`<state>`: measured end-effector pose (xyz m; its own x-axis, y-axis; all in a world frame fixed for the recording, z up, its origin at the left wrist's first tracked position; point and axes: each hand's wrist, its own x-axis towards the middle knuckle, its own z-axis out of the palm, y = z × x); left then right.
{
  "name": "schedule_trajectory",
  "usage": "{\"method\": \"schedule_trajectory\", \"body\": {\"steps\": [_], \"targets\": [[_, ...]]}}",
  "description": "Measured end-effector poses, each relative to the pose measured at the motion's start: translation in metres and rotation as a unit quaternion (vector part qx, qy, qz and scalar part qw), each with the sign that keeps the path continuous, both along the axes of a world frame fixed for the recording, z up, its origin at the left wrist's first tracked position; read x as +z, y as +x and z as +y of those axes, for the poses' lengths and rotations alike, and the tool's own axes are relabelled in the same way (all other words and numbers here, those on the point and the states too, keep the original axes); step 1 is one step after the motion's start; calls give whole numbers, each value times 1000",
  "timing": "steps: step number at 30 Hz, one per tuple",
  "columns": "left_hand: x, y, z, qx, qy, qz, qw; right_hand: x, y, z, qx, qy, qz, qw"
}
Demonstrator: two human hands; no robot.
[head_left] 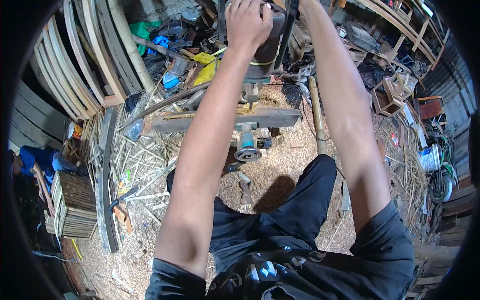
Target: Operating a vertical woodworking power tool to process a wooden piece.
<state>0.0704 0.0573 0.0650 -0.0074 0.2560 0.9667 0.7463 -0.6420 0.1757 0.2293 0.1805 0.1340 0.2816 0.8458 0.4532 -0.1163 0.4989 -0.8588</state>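
At the top edge of the view, beyond the wearer's knees [322, 167], a dark brown casing [271, 47] stands above the metal parts of a machine [250, 92]. Left hand [248, 24] lies over the casing's left side; whether the whole palm touches is hidden. Its fingers [240, 6] run close together toward the frame edge, thumb apart; cannot tell if they grip or merely rest. Right hand [308, 4]: only the wrist end shows, near a dark upright bar [287, 32]; fingers cut off, cannot tell their state.

Risks, as judged: should the casing cover moving parts, a thumb straying round its side could be caught. Should it be loose or heavy, an uneven hold at full reach might let it swing. Below, a long grey beam [225, 121] lies crosswise near a round hand wheel [248, 154]; a knock could shift it if poorly clamped. Footing: sawdust [280, 162] probably slippery, and a pale pole [318, 115] near the right knee might trip.

Casing's look: rounded, dull, apparently upright, narrow yellowish band [262, 63] around its lower part. Top beyond the frame; material uncertain.
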Motion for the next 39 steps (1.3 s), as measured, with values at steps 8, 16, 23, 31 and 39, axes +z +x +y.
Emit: {"method": "schedule_trajectory", "body": {"steps": [8, 16, 23, 31, 39], "targets": [[-56, -5, -26, 16, -108, 59, 992, -24, 8, -45, 8, 12, 22, 1000], [-64, -17, -53, -26, -233, 94, 968, -51, 7, -84, 62, 69, 41, 995], [-75, -17, -59, -41, -220, 91, 970, -81, 8, -132, 122, 106, 66, 985], [-89, -17, -75, -37, -282, 104, 953, -104, 7, -173, 133, 136, 47, 981], [-90, -22, -76, -22, -314, 128, 940, -136, 9, -201, 178, 154, 90, 968]]}}
